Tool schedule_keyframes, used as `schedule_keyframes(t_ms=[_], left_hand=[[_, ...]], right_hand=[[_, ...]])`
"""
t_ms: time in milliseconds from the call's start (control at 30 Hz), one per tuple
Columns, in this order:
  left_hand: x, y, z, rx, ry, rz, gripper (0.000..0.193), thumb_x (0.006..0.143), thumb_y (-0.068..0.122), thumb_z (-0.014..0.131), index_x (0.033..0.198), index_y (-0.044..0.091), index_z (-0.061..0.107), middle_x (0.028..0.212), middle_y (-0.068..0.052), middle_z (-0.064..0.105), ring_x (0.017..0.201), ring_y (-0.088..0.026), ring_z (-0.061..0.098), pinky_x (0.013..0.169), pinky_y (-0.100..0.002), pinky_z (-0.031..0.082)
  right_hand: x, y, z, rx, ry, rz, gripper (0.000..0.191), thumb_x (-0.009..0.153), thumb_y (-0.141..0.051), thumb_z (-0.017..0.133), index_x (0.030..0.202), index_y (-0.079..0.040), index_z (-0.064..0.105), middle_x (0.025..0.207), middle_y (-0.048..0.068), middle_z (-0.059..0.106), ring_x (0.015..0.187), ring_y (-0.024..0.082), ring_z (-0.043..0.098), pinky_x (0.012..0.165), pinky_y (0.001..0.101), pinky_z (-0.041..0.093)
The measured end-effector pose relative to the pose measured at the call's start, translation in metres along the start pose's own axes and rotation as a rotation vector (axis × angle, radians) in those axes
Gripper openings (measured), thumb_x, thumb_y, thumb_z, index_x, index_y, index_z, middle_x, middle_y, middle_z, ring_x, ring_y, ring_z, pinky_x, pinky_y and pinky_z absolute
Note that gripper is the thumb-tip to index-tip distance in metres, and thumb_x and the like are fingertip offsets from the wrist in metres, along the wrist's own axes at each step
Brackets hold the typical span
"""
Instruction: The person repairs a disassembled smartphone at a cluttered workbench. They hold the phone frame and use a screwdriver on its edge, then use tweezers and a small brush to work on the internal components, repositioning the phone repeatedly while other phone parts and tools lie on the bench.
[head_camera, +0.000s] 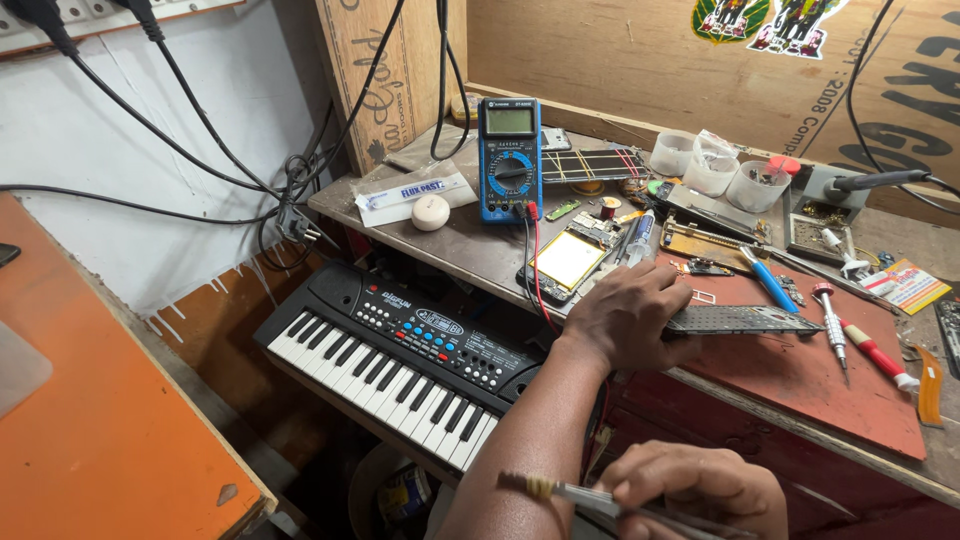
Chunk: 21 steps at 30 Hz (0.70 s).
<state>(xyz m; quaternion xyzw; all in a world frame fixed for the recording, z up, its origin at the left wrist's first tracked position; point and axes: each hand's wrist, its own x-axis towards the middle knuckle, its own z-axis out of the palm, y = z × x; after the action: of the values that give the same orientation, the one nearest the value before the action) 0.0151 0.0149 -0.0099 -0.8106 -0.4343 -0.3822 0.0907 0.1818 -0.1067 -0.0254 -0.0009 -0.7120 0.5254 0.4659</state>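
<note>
Two bare hands are at work in the head view: the left hand (630, 320) presses flat on a long dark circuit board (745, 320) at centre right, steadying it on the red mat (800, 380). Lower centre, the right hand (695, 485) pinches a slim metal-ferruled brush (560, 492), so brushing the board seems underway and needs the bristles brought up. Its fingertips are cut off by the bottom edge.

Your bench clutter, away from the work in hand

At your ten o'clock stands a blue multimeter (509, 158) with red and black leads trailing off it; just at its nine o'clock lie a white round puck (430, 212) and a white tube (415, 192); at seven o'clock a black toy keyboard (395, 355) sits below the bench edge; toward two o'clock three clear plastic cups (712, 166) cluster; at three o'clock lie a blue-handled tool (768, 280) and a red-handled screwdriver (872, 353); an orange surface (100, 420) fills your eight o'clock.
</note>
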Motion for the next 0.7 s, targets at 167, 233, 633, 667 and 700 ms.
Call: schedule_keyframes(t_ms=[167,233,633,667,700], left_hand=[[-0.001,0.000,0.000,0.001,0.011,-0.002,0.057,0.069,0.051,0.084,0.104,0.008,0.070,0.104,-0.011,0.068,0.106,-0.032,0.068,0.094,-0.044,0.053],[-0.001,0.000,0.000,0.001,0.024,0.005,0.057,0.068,0.051,0.084,0.103,0.008,0.070,0.104,-0.011,0.068,0.106,-0.032,0.068,0.094,-0.044,0.053],[-0.001,0.002,-0.002,0.001,0.025,-0.010,0.056,0.069,0.051,0.084,0.102,0.008,0.070,0.103,-0.011,0.068,0.105,-0.033,0.068,0.093,-0.044,0.053],[0.000,0.002,-0.002,-0.001,0.024,-0.010,0.056,0.069,0.050,0.084,0.103,0.008,0.070,0.103,-0.011,0.068,0.105,-0.033,0.068,0.093,-0.044,0.053],[-0.001,0.002,-0.003,-0.005,0.023,-0.009,0.056,0.069,0.050,0.084,0.103,0.008,0.070,0.103,-0.011,0.068,0.105,-0.033,0.068,0.093,-0.044,0.053]], right_hand=[[0.006,0.010,-0.003,0.396,-0.115,-0.176,0.018,0.091,-0.002,0.069,0.099,0.014,0.072,0.091,0.028,0.075,0.086,0.032,0.076,0.077,0.0403,0.059],[-0.002,0.005,0.000,0.252,0.031,-0.055,0.012,0.087,0.009,0.075,0.097,0.014,0.073,0.091,0.030,0.076,0.086,0.033,0.075,0.073,0.0399,0.060],[0.001,0.011,0.002,0.347,-0.024,-0.179,0.010,0.091,0.007,0.076,0.097,0.015,0.072,0.090,0.030,0.076,0.085,0.029,0.076,0.080,0.0429,0.058],[-0.001,0.011,0.004,0.356,0.047,-0.162,0.010,0.092,0.012,0.080,0.097,0.017,0.073,0.089,0.030,0.076,0.085,0.030,0.076,0.081,0.0455,0.059],[-0.003,0.010,0.004,0.216,0.130,-0.077,0.013,0.086,0.010,0.081,0.095,0.016,0.072,0.090,0.031,0.075,0.082,0.029,0.074,0.075,0.0442,0.057]])
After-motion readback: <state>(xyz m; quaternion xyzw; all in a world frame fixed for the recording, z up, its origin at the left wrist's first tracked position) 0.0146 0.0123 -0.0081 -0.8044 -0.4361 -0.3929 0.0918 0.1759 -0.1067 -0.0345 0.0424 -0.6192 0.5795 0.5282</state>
